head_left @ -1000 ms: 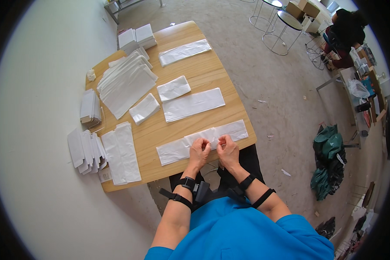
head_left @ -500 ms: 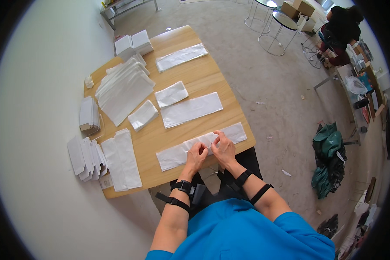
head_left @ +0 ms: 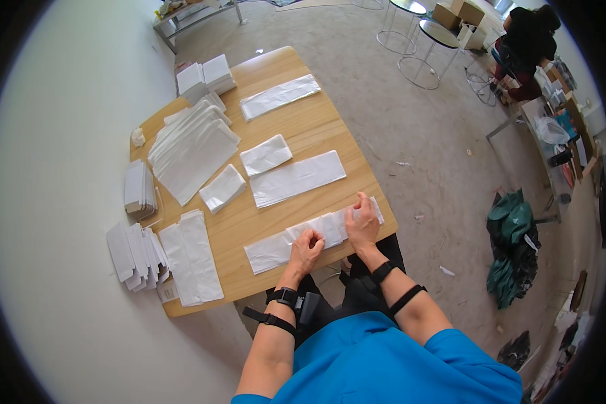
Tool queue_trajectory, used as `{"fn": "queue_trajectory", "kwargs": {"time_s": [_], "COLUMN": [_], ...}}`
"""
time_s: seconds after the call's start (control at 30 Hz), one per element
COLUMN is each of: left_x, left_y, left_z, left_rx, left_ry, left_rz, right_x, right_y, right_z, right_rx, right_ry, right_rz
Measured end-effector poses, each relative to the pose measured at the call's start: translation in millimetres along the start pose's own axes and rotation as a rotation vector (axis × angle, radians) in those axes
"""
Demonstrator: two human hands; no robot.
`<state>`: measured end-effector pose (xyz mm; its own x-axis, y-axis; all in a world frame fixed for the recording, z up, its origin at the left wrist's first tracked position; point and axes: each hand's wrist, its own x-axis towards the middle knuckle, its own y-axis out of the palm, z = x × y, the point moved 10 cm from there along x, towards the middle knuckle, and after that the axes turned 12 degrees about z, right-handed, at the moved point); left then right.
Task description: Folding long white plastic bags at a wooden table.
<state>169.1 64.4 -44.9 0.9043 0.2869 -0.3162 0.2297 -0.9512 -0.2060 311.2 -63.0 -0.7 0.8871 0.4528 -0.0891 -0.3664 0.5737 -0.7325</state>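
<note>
A long, flat strip of folded white plastic bag [head_left: 269, 250] lies along the near edge of the wooden table, with a shorter folded layer on its middle. Over that middle part my left hand [head_left: 306, 250] is closed, its curled fingertips pinching at the thin white material. My right hand [head_left: 362, 227] rests farther right on the strip, fingers bent and thumb apart from them. Beyond it lie another folded strip [head_left: 299, 178] and two shorter folded pieces, one of them a small packet [head_left: 223, 188]. Another strip [head_left: 280, 97] lies at the far side.
The wooden table [head_left: 330, 124] also bears a fanned pile of white bags [head_left: 192, 151], a flat stack [head_left: 192, 259] and several white card stacks [head_left: 139, 188] along the wall. A green and black plastic bag [head_left: 508, 236] lies on the floor at right. A person [head_left: 528, 44] bends over at far right.
My right hand has moved right along the strip, away from my left hand, which stays near the middle. The view has shifted slightly.
</note>
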Motion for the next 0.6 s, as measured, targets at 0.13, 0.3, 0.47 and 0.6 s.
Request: {"fn": "queue_trajectory", "kwargs": {"time_s": [0.13, 0.3, 0.47, 0.6], "left_x": [-3.0, -7.1, -81.1, -185.5], "left_y": [-1.7, -8.1, -116.1, -189.5], "left_z": [2.0, 6.9, 43.3, 49.1], "left_rx": [-0.015, -0.245, -0.795, -0.216], "left_ry": [-0.053, -0.006, 0.17, -0.018], "left_rz": [0.001, 0.005, -0.524, -1.164], "right_x": [-18.6, -35.2, -30.6, -28.6], "right_y": [-2.7, 54.5, 64.1, 51.3], "right_z": [8.5, -0.3, -5.0, -14.9], "right_rx": [0.405, 0.554, 0.536, 0.613], "right_ry": [0.002, 0.024, 0.019, 0.008], "right_rz": [0.113, 0.322, 0.395, 0.313]}}
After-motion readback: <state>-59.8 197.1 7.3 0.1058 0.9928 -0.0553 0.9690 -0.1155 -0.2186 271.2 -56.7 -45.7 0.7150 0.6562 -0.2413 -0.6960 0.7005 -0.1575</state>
